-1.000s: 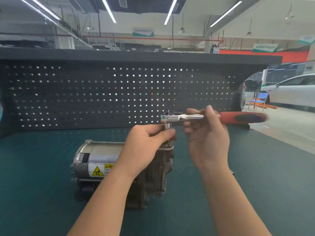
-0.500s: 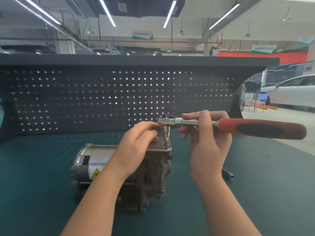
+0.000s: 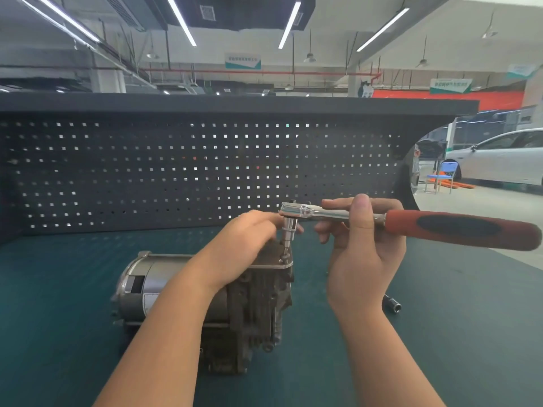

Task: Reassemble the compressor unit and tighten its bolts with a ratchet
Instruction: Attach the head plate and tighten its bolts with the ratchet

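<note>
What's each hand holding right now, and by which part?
The right hand grips the ratchet by its metal shank, just ahead of the red handle. The left hand rests on the compressor unit, fingers at the socket.

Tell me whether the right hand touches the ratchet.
Touching: the head view shows the right hand with thumb and fingers pinching the ratchet on its metal shank.

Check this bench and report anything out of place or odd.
Only one thing: a loose socket lies alone on the green mat, right of the compressor. The right hand grips the ratchet on its metal shank, not the red handle.
</note>
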